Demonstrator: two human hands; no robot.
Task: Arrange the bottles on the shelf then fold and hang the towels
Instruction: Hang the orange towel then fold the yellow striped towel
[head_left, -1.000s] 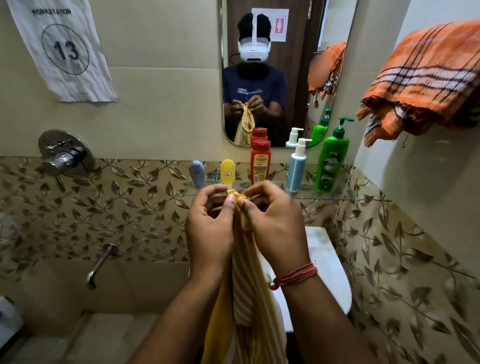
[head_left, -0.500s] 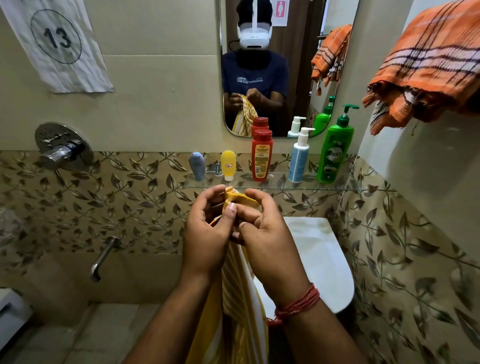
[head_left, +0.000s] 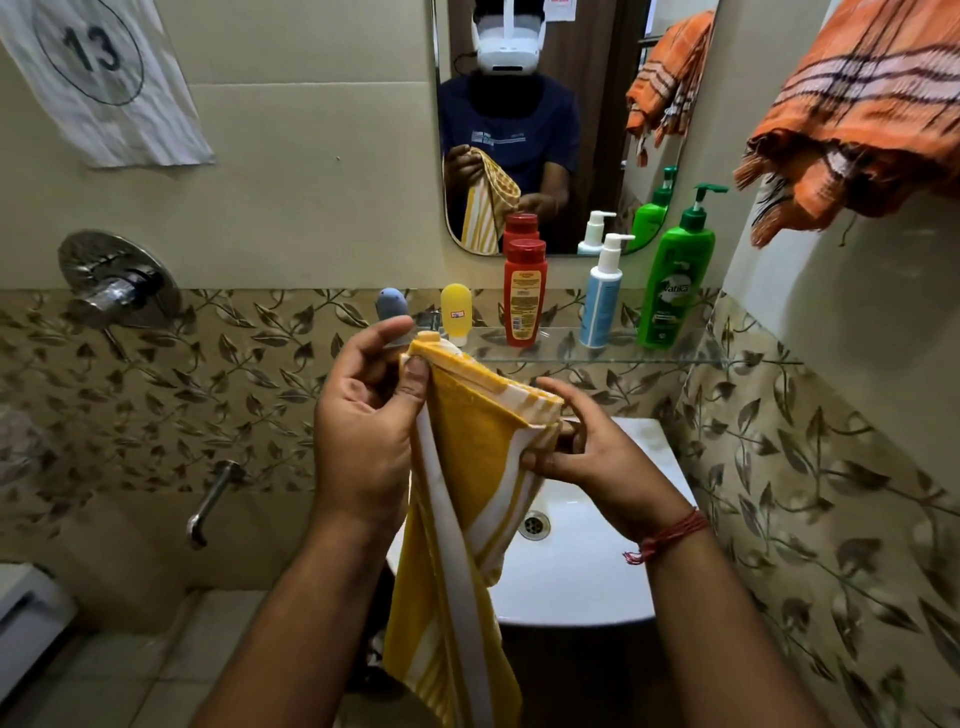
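- Hanging lengthwise over the sink (head_left: 571, 587), our yellow striped towel (head_left: 457, 519) runs top edge up.
- Our left hand (head_left: 363, 431) pinches its upper corner, higher.
- Our right hand (head_left: 587, 457) grips the other corner, lower, so the edge slopes rightward.

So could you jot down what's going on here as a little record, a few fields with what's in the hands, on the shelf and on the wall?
Left hand: pinches the top corner of the yellow striped towel
Right hand: holds the other end of the top edge, lower down
Towel: hangs down between the hands, in front of the sink
Glass shelf: red bottle, white pump bottle, green pump bottle, small yellow bottle, all upright
Orange towel: draped high on the right wall
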